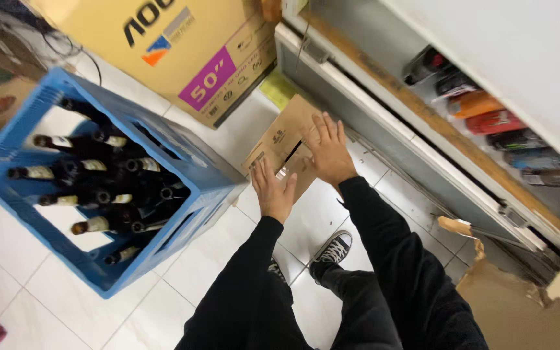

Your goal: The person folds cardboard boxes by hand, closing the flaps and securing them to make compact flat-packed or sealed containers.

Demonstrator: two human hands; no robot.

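Observation:
A small brown cardboard box (pixel 281 134) stands on the white tiled floor beside a blue plastic crate. Both my hands are stretched out over it with fingers spread. My left hand (pixel 272 189) hovers at the box's near flap, and my right hand (pixel 328 150) rests on or just above its top right side. A narrow slit between the top flaps shows something shiny inside. Neither hand holds anything. Black sleeves cover both arms.
The blue crate (pixel 203 170) holds several dark bottles. A large flat cardboard carton (pixel 183 45) leans behind it. A glass-door cooler (pixel 422 123) with drinks stands at right. Torn cardboard (pixel 520 304) lies at lower right. My sneaker (pixel 335 249) is on the tiles.

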